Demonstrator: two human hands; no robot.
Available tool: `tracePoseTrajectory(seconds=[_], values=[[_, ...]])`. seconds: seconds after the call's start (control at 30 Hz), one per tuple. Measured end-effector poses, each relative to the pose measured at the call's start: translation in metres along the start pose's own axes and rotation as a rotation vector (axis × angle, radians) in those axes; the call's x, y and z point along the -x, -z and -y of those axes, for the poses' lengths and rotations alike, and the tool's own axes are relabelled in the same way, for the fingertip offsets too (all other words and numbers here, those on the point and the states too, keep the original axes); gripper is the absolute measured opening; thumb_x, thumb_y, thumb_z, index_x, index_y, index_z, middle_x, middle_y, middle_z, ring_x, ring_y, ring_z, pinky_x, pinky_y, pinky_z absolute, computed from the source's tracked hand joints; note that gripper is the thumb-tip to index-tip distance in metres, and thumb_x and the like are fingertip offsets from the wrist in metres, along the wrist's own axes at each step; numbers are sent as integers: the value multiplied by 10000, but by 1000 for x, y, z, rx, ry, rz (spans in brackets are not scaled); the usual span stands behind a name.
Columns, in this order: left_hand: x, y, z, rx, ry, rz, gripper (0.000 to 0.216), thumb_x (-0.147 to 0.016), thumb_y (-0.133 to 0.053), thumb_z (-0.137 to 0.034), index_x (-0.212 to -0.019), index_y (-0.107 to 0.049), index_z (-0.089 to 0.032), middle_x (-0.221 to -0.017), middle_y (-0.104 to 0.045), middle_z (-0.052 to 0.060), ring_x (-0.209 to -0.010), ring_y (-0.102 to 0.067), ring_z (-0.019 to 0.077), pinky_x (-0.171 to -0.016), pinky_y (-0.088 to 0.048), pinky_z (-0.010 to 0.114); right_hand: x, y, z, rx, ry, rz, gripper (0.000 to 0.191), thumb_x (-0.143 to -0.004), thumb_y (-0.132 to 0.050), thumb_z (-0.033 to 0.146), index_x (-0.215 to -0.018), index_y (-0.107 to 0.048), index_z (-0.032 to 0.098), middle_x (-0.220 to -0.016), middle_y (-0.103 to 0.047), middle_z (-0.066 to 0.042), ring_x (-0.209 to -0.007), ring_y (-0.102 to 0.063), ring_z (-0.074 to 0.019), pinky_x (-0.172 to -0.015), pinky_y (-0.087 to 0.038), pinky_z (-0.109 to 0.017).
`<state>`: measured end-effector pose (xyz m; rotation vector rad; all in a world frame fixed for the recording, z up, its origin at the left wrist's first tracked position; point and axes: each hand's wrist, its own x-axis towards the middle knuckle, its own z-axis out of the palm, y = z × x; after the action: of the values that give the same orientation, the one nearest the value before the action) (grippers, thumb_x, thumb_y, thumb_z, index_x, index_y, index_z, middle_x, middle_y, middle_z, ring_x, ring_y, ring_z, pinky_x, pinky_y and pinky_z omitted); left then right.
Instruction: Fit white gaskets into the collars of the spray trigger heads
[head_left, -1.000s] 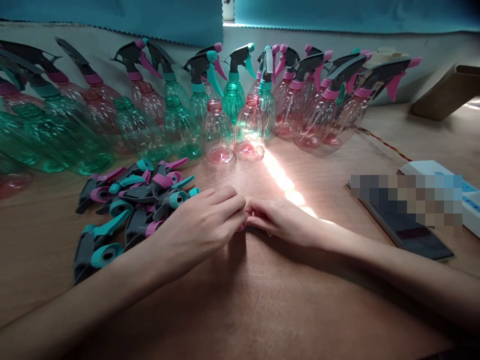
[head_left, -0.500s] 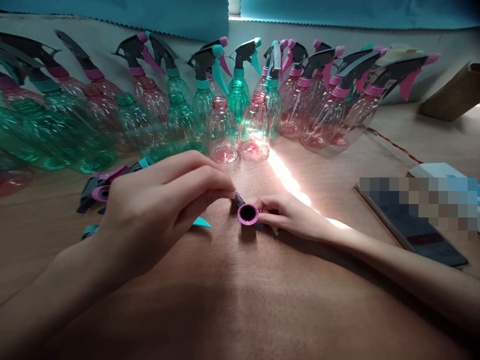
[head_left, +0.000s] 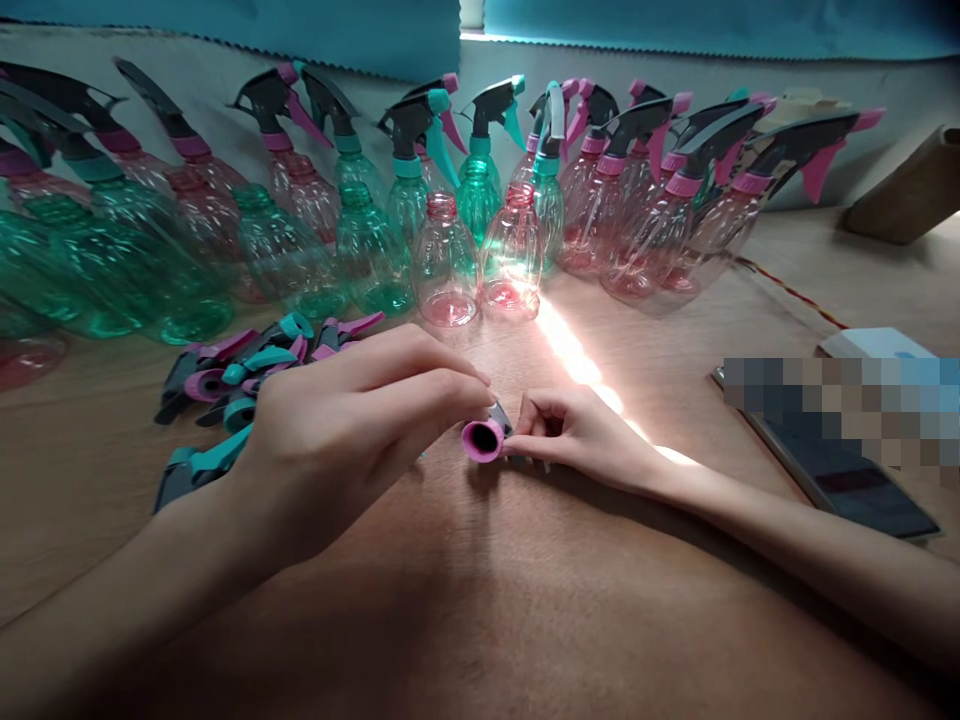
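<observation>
A trigger spray head [head_left: 482, 440] with a pink collar is held just above the table between my hands, its dark round opening facing me. My left hand [head_left: 367, 420] reaches over from the left, fingers bent, with its fingertips closed on the head's grey body. From the right, my right hand [head_left: 574, 435] pinches the same spray head beside the collar. Most of the head's body is hidden behind the fingers. Loose spray heads [head_left: 206, 385] in grey, pink and teal lie in a heap left of my left hand, partly covered by it.
Several clear pink bottles [head_left: 446, 265] and green bottles [head_left: 375, 260] stand along the back, many topped with spray heads. To the right lies a dark phone [head_left: 840, 460] beside a white box [head_left: 877, 343]. A brown block [head_left: 904, 190] stands at the far right.
The spray head has turned and shifted slightly left, its opening now tilted to the left. My left hand has moved a little right and down, uncovering more of the heap.
</observation>
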<state>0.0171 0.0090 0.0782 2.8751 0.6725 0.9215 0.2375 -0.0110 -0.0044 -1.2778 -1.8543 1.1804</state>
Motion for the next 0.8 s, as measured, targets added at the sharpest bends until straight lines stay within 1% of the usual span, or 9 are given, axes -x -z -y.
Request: tracePoseTrajectory(seconds=[0.13,0.2,0.27,0.3,0.33,0.43,0.57,0.7,0.8], values=[[-2,-2,1,23,35,-21,107,-884,-561,-172,-891,-641,-241,-898,-688,-31,-783,-647,108,-692,-505,200,1,1,1,79,48,-7,272,-772,-666,425,-770,-548,181,-606,-483,65,-545,-445,-82,-478,-308,-210],[-1,-5,2,41,72,-5,91,-888,-561,-190,-888,-643,-229,-911,-689,-20,-792,-649,114,-688,-510,208,1,6,5,110,49,74,307,-772,-668,429,-912,-536,190,-625,-484,72,-553,-459,-84,-478,-319,-207],[-1,-8,4,55,118,9,72,-883,-573,-207,-884,-644,-217,-906,-690,-11,-802,-650,126,-682,-514,221,2,14,11,133,41,175,411,-774,-665,445,-1050,-485,200,-650,-514,70,-568,-485,-90,-488,-345,-206],[-1,-10,4,61,142,16,58,-874,-588,-212,-882,-645,-213,-891,-690,-11,-802,-649,129,-677,-513,225,2,18,16,148,39,202,437,-770,-668,452,-1073,-474,204,-660,-529,66,-575,-497,-93,-498,-359,-208],[0,-12,5,71,161,27,47,-863,-604,-213,-880,-648,-213,-871,-690,-14,-797,-646,129,-670,-509,225,2,22,20,160,46,201,435,-763,-674,455,-1065,-485,206,-664,-538,61,-580,-504,-95,-506,-370,-210],[0,-15,5,135,205,77,54,-839,-631,-189,-876,-655,-220,-821,-685,-28,-760,-637,114,-646,-491,211,2,29,33,146,90,106,350,-768,-669,444,-1006,-576,204,-686,-566,36,-625,-534,-108,-546,-405,-223],[1,-17,0,211,223,115,80,-841,-609,-159,-876,-655,-214,-837,-691,-23,-732,-636,113,-632,-474,211,4,26,38,28,95,52,257,-833,-602,412,-959,-671,199,-849,-670,-19,-708,-589,-125,-589,-441,-236],[2,-20,-4,239,244,140,111,-824,-614,-129,-885,-656,-213,-841,-684,-27,-742,-627,111,-644,-456,210,7,20,37,-43,79,10,188,-830,-620,364,-843,-701,195,-755,-675,9,-637,-576,-102,-570,-429,-222],[1,-18,-1,231,248,124,113,-822,-612,-125,-881,-654,-212,-863,-674,-25,-770,-623,110,-669,-455,204,6,18,35,-71,65,-9,178,-818,-634,358,-820,-702,194,-738,-671,13,-657,-583,-105,-584,-428,-222]])
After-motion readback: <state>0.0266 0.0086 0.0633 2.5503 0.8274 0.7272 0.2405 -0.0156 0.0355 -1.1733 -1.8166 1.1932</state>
